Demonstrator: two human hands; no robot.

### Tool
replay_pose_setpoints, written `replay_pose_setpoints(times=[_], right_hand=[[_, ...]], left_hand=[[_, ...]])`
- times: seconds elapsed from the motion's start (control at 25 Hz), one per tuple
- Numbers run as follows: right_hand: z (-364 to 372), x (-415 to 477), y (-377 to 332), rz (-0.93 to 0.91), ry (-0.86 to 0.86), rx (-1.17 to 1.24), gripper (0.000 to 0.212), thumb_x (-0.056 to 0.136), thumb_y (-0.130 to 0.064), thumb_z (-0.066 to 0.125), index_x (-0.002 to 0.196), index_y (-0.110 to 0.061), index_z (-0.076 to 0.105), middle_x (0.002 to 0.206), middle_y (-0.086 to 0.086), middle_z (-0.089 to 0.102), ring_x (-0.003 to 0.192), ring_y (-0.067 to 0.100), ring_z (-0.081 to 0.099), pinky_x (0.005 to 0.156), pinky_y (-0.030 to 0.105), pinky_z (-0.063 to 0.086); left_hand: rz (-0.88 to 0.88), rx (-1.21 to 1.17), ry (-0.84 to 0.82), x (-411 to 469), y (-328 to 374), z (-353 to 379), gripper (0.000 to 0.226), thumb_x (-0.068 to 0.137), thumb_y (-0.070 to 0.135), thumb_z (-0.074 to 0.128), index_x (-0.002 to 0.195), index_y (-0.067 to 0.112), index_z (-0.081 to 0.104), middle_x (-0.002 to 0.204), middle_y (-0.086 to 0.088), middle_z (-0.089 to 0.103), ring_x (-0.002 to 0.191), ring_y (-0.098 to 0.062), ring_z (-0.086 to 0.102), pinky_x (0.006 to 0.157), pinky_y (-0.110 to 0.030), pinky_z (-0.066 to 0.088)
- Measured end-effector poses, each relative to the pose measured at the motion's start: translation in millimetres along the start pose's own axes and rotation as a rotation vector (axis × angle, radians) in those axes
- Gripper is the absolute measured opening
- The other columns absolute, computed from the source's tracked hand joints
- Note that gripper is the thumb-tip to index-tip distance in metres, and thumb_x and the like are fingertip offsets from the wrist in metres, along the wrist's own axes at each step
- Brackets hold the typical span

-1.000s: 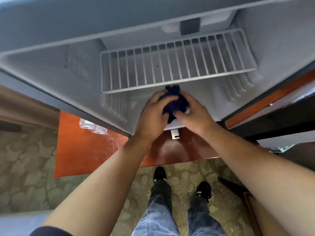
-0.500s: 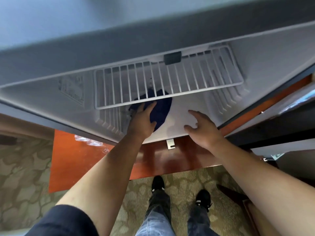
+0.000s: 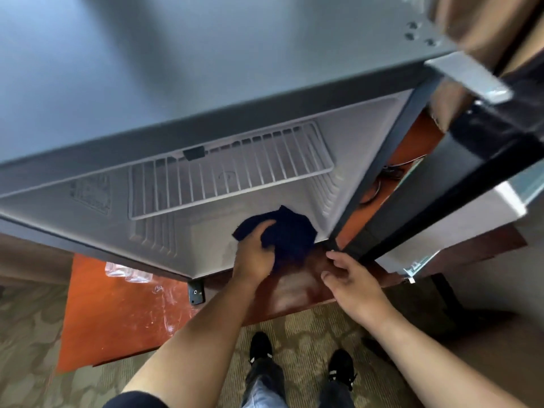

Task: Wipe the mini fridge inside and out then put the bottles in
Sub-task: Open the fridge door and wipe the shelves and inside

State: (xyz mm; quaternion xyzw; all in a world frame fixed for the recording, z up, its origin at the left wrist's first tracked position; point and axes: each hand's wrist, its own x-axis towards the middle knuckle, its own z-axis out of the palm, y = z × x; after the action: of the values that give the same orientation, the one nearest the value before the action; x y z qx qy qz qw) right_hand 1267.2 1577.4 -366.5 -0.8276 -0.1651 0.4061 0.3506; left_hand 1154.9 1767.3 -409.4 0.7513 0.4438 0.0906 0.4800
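The grey mini fridge (image 3: pixel 206 69) stands open on a red-brown wooden table (image 3: pixel 117 313). Inside I see its white floor and a white wire shelf (image 3: pixel 229 172). My left hand (image 3: pixel 254 254) holds a dark blue cloth (image 3: pixel 290 231) pressed on the fridge floor at the front right corner. My right hand (image 3: pixel 353 281) hovers over the table just in front of that corner, fingers loosely curled, holding nothing. Clear plastic bottles (image 3: pixel 129 272) lie partly hidden under the fridge's left front edge.
The fridge door (image 3: pixel 459 178) is swung open to the right, dark edge toward me. A black cable (image 3: pixel 391 175) lies on the table behind it. A metal hinge foot (image 3: pixel 196 291) sticks out below the fridge front. Patterned carpet and my shoes are below.
My left hand slid the cloth from the left part of the fridge floor to the front right corner. My right hand came off the fridge floor and drew back over the table. My view rose.
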Motion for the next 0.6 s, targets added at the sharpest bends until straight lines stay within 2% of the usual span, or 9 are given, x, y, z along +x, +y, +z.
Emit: replay_pose_setpoints(times=[0.04, 0.12, 0.2, 0.28, 0.36, 0.44, 0.52, 0.6], right_hand=[[-7.8, -3.7, -2.9, -0.001, 0.017, 0.012, 0.037, 0.094, -0.036, 0.066, 0.128, -0.046, 0.058, 0.124, -0.015, 0.060, 0.103, 0.000, 0.060, 0.087, 0.020, 0.041], [-20.2, -10.7, -10.3, -0.008, 0.032, 0.042, 0.029, 0.093, -0.039, 0.067, 0.120, -0.049, 0.060, 0.118, -0.018, 0.065, 0.104, 0.006, 0.063, 0.078, 0.019, 0.044], [-27.8, -16.6, -18.2, -0.028, 0.028, 0.096, 0.022, 0.093, -0.034, 0.067, 0.109, -0.048, 0.062, 0.112, -0.014, 0.070, 0.095, 0.008, 0.066, 0.068, 0.017, 0.043], [-30.7, -21.3, -23.6, -0.050, 0.007, 0.154, 0.022, 0.094, -0.027, 0.066, 0.103, -0.046, 0.064, 0.108, -0.009, 0.072, 0.095, 0.014, 0.069, 0.071, 0.023, 0.049], [-32.6, -26.7, -23.9, -0.058, 0.004, 0.156, 0.022, 0.094, -0.025, 0.066, 0.103, -0.045, 0.066, 0.103, -0.008, 0.074, 0.099, 0.017, 0.070, 0.085, 0.035, 0.055], [-35.1, -31.3, -18.3, -0.053, -0.001, 0.137, 0.021, 0.094, -0.026, 0.066, 0.103, -0.044, 0.068, 0.096, -0.012, 0.075, 0.097, 0.014, 0.070, 0.091, 0.037, 0.054], [-37.6, -35.5, -13.1, -0.048, -0.007, 0.120, 0.020, 0.094, -0.026, 0.066, 0.105, -0.042, 0.069, 0.093, -0.014, 0.076, 0.095, 0.011, 0.070, 0.089, 0.035, 0.053], [-39.6, -38.3, -11.0, -0.032, -0.005, 0.129, 0.020, 0.095, -0.024, 0.065, 0.107, -0.039, 0.069, 0.094, -0.010, 0.076, 0.095, 0.012, 0.070, 0.087, 0.034, 0.053]], left_hand=[[-0.105, -0.194, 0.052, 0.9, 12.7, -2.3, 0.060, 0.093, -0.004, 0.056, 0.143, 0.029, 0.057, 0.137, -0.003, 0.064, 0.122, -0.018, 0.062, 0.106, -0.029, 0.049], [-0.210, -0.502, 0.122, 5.7, 42.5, -3.4, 0.055, 0.094, -0.005, 0.056, 0.136, 0.030, 0.060, 0.129, -0.002, 0.068, 0.115, -0.021, 0.065, 0.104, -0.040, 0.054], [-0.237, -0.717, 0.168, 12.1, 74.2, -1.7, 0.048, 0.095, -0.003, 0.058, 0.116, 0.039, 0.065, 0.114, 0.004, 0.071, 0.107, -0.023, 0.069, 0.097, -0.052, 0.058], [-0.239, -0.854, 0.168, 23.5, 104.0, 1.5, 0.044, 0.096, 0.000, 0.059, 0.109, 0.041, 0.066, 0.104, 0.007, 0.075, 0.104, -0.022, 0.070, 0.094, -0.056, 0.058], [-0.186, -0.871, 0.112, 32.9, 128.6, 6.0, 0.044, 0.099, 0.004, 0.056, 0.124, 0.039, 0.065, 0.113, 0.003, 0.075, 0.111, -0.024, 0.069, 0.095, -0.056, 0.058], [-0.157, -0.815, 0.071, 38.8, 142.0, 10.6, 0.036, 0.105, 0.016, 0.052, 0.137, 0.029, 0.060, 0.127, -0.010, 0.070, 0.119, -0.035, 0.066, 0.097, -0.062, 0.055], [-0.143, -0.747, 0.069, 36.7, 143.1, 13.4, 0.033, 0.105, 0.011, 0.048, 0.131, 0.027, 0.061, 0.126, -0.013, 0.068, 0.119, -0.038, 0.064, 0.101, -0.061, 0.053], [-0.119, -0.661, 0.065, 25.7, 139.9, 12.8, 0.045, 0.101, -0.001, 0.048, 0.113, 0.039, 0.063, 0.112, -0.001, 0.071, 0.115, -0.031, 0.067, 0.102, -0.053, 0.054]])
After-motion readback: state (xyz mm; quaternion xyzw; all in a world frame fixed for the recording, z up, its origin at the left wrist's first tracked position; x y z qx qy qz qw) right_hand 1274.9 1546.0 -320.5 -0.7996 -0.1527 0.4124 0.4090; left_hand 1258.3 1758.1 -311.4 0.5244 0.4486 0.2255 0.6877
